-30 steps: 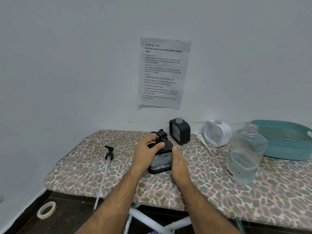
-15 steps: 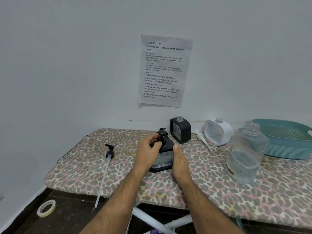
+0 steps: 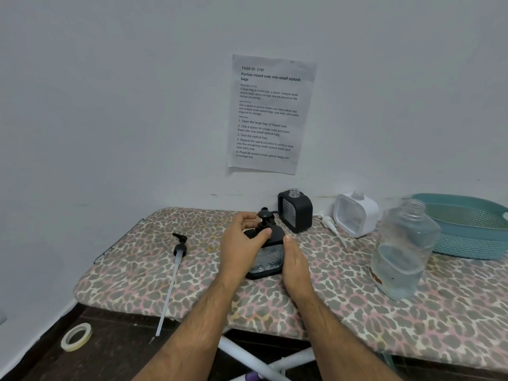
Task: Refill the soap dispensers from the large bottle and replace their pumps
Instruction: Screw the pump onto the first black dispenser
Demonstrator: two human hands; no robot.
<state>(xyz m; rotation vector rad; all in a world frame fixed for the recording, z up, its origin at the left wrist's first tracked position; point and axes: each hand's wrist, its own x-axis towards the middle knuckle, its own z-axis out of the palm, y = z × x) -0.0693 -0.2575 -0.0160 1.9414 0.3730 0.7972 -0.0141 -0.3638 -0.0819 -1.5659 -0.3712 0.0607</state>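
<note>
Leopard-print cloth covers the table (image 3: 357,320), pushed against a pale wall with a printed sheet (image 3: 270,114) taped above it. Over the last second my left hand (image 3: 242,248) has turned on the black pump (image 3: 264,220): the fingers have crept round its collar, and the head now stands a shade higher over the near black dispenser (image 3: 268,259) at the table's centre. My right hand (image 3: 295,262) has stayed flat against its side, bracing it. I judge the pump is being screwed home, though my own knuckles hide the thread, so I can't swear which way it turns. That would leave two open dispensers, black (image 3: 295,211) and white (image 3: 356,215), at one o'clock, the large bottle (image 3: 402,251) at three o'clock, uncapped, and a long-tubed pump (image 3: 176,266) at nine o'clock.
</note>
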